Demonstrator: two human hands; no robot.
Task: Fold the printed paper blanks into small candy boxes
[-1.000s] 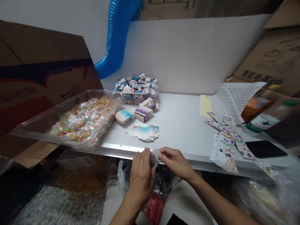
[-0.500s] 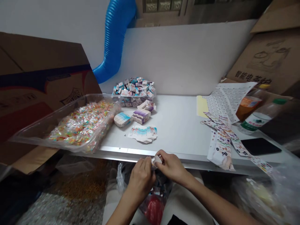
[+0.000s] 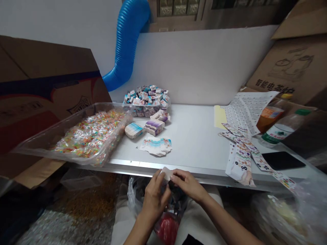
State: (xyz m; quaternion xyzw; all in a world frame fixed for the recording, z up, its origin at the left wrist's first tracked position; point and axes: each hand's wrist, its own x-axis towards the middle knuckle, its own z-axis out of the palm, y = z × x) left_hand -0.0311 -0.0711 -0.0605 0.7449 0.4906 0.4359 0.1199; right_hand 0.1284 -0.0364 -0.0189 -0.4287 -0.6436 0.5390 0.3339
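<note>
At the table's front edge, my left hand (image 3: pixel 155 193) pinches a small white paper box (image 3: pixel 167 173). The fingertips of my right hand (image 3: pixel 187 183) close on the box's right side. Its pale face points up, and its lower part is hidden by my fingers. Just beyond, a fanned stack of flat printed cartons (image 3: pixel 156 145) lies on the white table (image 3: pixel 196 136). Behind it are a blue-and-white carton stack (image 3: pixel 134 130) and a purple-and-white carton stack (image 3: pixel 154 127). Below my hands, a clear plastic bag (image 3: pixel 135 194) holds small items between my legs.
To the left sits a clear tray (image 3: pixel 38 149) of small packets with colourful bits. Several folded little boxes (image 3: pixel 146 97) fill a container behind. Sticker strips (image 3: pixel 240 163), a black phone (image 3: pixel 283 160) and a green-capped bottle (image 3: pixel 281 131) lie or stand right. A blue hose (image 3: pixel 125 44) hangs behind.
The small box has turned so its pale face shows more, and it sits slightly higher. My left fingers have opened out somewhat, and my right hand has shifted a little lower.
</note>
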